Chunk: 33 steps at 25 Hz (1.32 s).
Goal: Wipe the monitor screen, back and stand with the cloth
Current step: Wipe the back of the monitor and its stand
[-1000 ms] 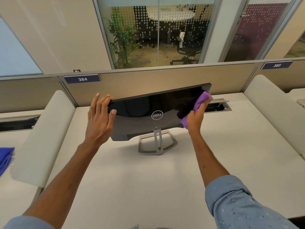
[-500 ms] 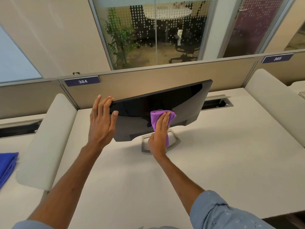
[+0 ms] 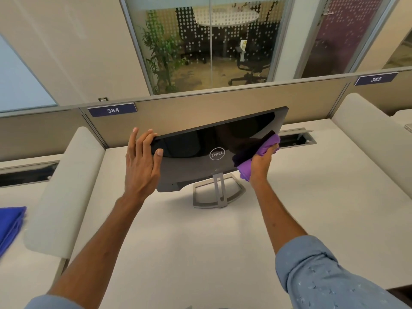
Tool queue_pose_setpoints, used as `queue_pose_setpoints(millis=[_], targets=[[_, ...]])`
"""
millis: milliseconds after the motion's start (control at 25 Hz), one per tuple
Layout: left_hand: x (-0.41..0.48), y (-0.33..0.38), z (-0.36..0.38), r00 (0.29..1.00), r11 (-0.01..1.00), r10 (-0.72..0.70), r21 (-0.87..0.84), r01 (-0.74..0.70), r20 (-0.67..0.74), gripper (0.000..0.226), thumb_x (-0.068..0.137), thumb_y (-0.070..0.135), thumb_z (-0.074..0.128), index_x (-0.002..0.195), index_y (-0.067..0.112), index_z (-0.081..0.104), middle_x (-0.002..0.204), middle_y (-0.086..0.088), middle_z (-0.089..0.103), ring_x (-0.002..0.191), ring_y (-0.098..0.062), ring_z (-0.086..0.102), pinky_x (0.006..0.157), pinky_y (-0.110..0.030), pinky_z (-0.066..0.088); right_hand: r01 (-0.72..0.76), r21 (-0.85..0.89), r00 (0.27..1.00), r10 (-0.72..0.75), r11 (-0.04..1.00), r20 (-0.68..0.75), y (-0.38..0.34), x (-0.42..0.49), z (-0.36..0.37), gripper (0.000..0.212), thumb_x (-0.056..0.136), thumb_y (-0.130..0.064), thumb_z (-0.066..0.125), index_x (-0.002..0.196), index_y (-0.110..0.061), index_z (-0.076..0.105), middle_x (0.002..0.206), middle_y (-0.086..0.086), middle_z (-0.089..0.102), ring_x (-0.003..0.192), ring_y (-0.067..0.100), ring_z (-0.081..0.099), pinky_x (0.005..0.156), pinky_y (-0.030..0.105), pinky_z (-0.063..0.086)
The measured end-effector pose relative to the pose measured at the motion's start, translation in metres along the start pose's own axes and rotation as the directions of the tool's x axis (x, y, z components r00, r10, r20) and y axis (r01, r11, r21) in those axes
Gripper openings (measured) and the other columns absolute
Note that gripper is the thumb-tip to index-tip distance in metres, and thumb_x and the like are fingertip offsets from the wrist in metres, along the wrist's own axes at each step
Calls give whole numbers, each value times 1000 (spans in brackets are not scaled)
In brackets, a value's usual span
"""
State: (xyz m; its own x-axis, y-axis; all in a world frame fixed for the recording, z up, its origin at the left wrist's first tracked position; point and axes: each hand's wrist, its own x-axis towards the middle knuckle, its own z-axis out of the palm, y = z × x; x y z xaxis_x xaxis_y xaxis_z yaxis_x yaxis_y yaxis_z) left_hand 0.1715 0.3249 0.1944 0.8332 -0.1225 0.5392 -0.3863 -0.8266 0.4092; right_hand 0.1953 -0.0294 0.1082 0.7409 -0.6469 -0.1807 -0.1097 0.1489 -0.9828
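A black Dell monitor (image 3: 200, 148) stands on the white desk with its glossy back towards me and its silver stand (image 3: 219, 192) beneath. My left hand (image 3: 142, 161) holds the monitor's left edge, fingers over the top corner and thumb on the back panel. My right hand (image 3: 260, 162) grips a purple cloth (image 3: 265, 148) and presses it against the right side of the back panel, near the right edge. The screen side faces away and is hidden.
A beige partition (image 3: 200, 105) with labels 384 and 385 runs behind the desk (image 3: 200, 241). An open cable slot (image 3: 294, 139) lies right of the monitor. Padded dividers (image 3: 64, 186) flank the desk. A blue cloth (image 3: 11, 221) lies at far left.
My right hand swept the cloth from the right side to the middle of the back panel, then back to the right side. My left hand kept its hold on the left edge.
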Motion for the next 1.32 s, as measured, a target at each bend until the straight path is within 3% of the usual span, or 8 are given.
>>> queue_pose_setpoints(millis=[120,280,520,680,840,1000,1200,1320], targets=[[1,0,0,1000,1000,8,-1,-8,-2,50,118,42,36,160,17,40,175,3,29,170,-18,0,135,-32,10,78,-58,995,-74,995,67,21,-57,29,84,109,-9,49,165,-42,-4,146,-3,42,125,20,55,103,35,51],[1,-1,-1,1000,1000,16,3,-16,-2,50,118,41,36,161,16,40,175,3,30,170,-18,1,135,-31,9,149,-173,979,-121,974,164,40,-100,45,86,106,-7,56,165,-37,2,143,-4,42,118,17,56,96,30,50],[0,-3,0,1000,1000,25,-2,-25,-14,50,118,42,35,160,16,41,175,1,31,171,-20,2,136,-47,19,5,-74,998,-9,997,-56,-11,-7,-1,80,105,-1,48,167,-33,8,137,4,50,120,25,58,96,32,47],[-1,0,7,999,1000,-8,-23,7,-44,52,117,46,34,159,17,41,175,0,31,171,-20,1,134,-57,23,39,-83,997,-44,996,-66,-3,-51,37,89,103,2,47,167,-34,-1,146,4,46,122,26,61,97,34,54],[-1,-7,8,999,1000,6,-25,-7,-35,52,117,47,34,159,18,41,175,0,31,171,-19,2,134,-56,23,52,-247,992,-22,968,123,41,-153,95,81,105,-1,46,167,-23,0,151,21,46,125,35,59,102,41,52],[0,-9,9,999,999,22,-41,-24,-32,52,116,46,36,159,18,42,175,0,31,171,-19,4,133,-57,26,110,-298,943,-5,948,333,72,-201,121,85,102,2,55,166,-23,5,145,8,47,121,22,59,102,32,52],[-2,-13,5,999,998,48,-36,-48,-9,51,117,44,37,161,19,40,175,1,31,170,-19,3,132,-61,26,-2,-235,999,12,972,42,33,-157,113,79,103,-4,51,166,-19,5,150,22,44,124,33,59,104,38,50],[-2,-11,3,998,997,61,-42,-62,-18,50,118,43,35,161,19,40,174,1,32,170,-20,4,132,-60,26,61,-174,991,-80,983,-104,8,-103,90,85,100,1,54,167,-20,5,161,15,36,126,34,60,98,33,53]])
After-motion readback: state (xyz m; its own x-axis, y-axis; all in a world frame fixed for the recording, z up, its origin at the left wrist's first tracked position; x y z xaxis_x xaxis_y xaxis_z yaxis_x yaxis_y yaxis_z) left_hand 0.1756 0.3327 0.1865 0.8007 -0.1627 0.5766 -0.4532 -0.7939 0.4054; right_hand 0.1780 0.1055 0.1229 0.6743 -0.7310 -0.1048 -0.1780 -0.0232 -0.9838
